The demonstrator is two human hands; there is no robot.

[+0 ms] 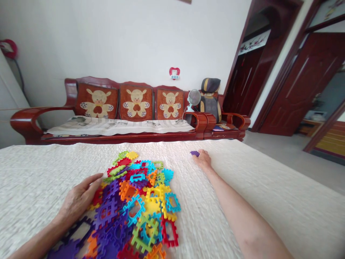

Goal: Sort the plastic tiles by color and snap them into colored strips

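Note:
A long heap of plastic interlocking tiles (151, 207) in purple, yellow, blue, green, red and orange lies on the cream tablecloth (196, 201). Many have notched edges, and some are open frames. My left hand (78, 196) rests against the heap's left side, fingers stretched out over its edge and holding nothing I can see. Out to the right, near the far edge of the table, my right hand (203, 159) grips a small purple tile (194, 153) between thumb and fingers. That tile is at the cloth, apart from the heap; whether it touches the cloth I cannot tell.
Beyond the table stands a wooden sofa (199, 124) with several bear cushions (136, 102). A small fan (193, 99) sits by its right armrest, beside a wooden armchair (235, 120). Dark red doors (302, 82) are at the right.

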